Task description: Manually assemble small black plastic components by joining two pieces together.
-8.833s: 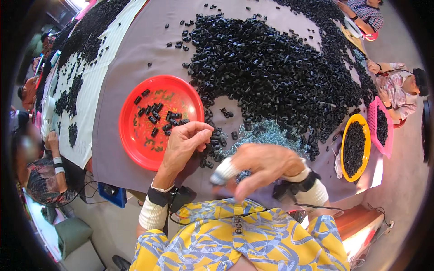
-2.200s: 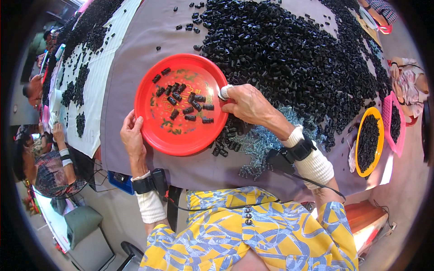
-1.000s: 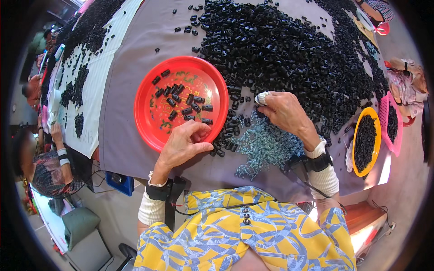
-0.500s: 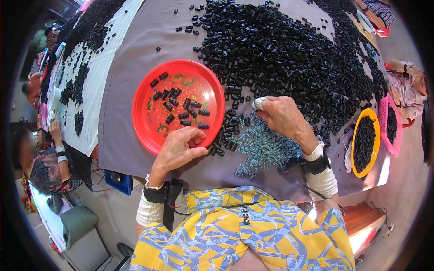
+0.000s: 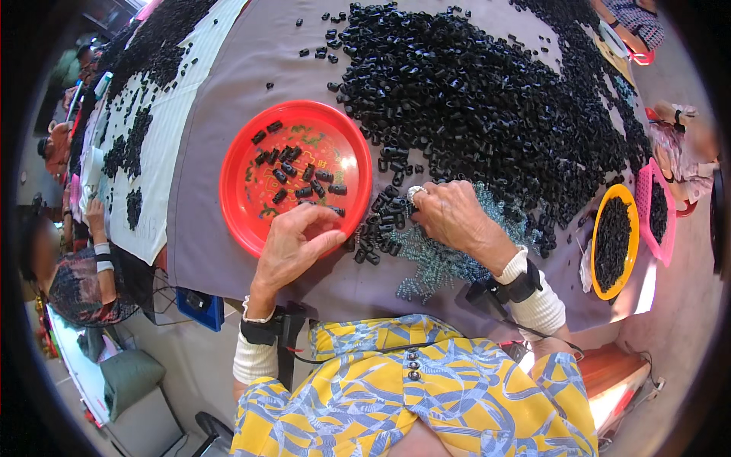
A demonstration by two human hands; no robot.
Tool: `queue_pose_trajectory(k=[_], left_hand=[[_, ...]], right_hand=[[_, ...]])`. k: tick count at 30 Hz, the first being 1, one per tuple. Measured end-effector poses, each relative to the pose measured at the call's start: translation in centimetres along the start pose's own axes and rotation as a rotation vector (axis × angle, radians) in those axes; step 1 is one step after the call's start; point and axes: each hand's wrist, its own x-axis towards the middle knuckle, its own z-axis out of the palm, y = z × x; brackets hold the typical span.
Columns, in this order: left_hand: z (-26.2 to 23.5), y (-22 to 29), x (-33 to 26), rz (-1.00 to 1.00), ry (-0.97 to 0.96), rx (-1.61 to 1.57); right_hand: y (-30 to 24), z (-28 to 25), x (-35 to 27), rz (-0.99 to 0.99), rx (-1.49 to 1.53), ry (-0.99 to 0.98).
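My left hand [image 5: 297,242] hovers over the near right rim of a round red tray [image 5: 233,217], thumb and forefinger curved and apart with nothing visible between them. Several small black plastic cylinders [image 5: 307,192] lie scattered on the tray, one beside my fingertips. My right hand [image 5: 458,219], a white cover on one fingertip, is closed above the near edge of the parts. What its fingers pinch, if anything, is hidden. Beneath it spreads a heap of small bluish metal springs [image 5: 434,263]. Loose black parts [image 5: 390,217] lie between the tray and that hand.
A large pile of black parts [image 5: 472,99] covers the far grey cloth. At right stand a yellow basket [image 5: 596,259] and a pink basket [image 5: 661,236], both holding black pieces. Another person [image 5: 84,282] sits at left; a blue bin [image 5: 199,308] is below the table edge.
My right hand has moved left and nearer, from the pile's edge to over the springs and loose parts. My left hand's fingers have opened slightly; the tray has shifted a little left.
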Motion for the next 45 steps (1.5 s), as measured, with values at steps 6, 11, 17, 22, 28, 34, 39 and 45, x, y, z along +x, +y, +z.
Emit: queue_pose_trajectory(k=[6, 11, 17, 22, 28, 34, 39, 45], left_hand=[[2.4, 3.3, 2.3, 0.037, -0.011, -0.134], [2.7, 4.4, 4.5, 0.030, -0.062, -0.200], [2.4, 7.0, 7.3, -0.017, -0.050, -0.524], [4.6, 7.4, 8.1, -0.036, -0.127, -0.600], [4.9, 6.7, 7.8, -0.061, -0.148, -0.780], [4.2, 5.9, 7.6, -0.114, -0.117, -1.029], [3.8, 6.1, 7.5, -0.029, -0.117, -0.949], [2.9, 4.7, 7.1, -0.057, -0.030, -0.917]], right_hand=[[-0.6, 0.7, -0.6, -0.080, 0.010, 0.171], [0.7, -1.0, -0.2, 0.067, 0.377, 0.172], [2.2, -3.8, -0.2, 0.281, 0.879, 0.220], [2.5, -5.6, 0.3, 0.177, 0.825, 0.318], [1.8, -6.0, 1.1, 0.082, 0.748, 0.326], [2.0, -5.3, 1.3, 0.148, 0.867, 0.377], [1.0, -5.4, 2.8, 0.129, 0.850, 0.424], [2.8, -3.6, 2.9, 0.016, 0.488, 0.360]])
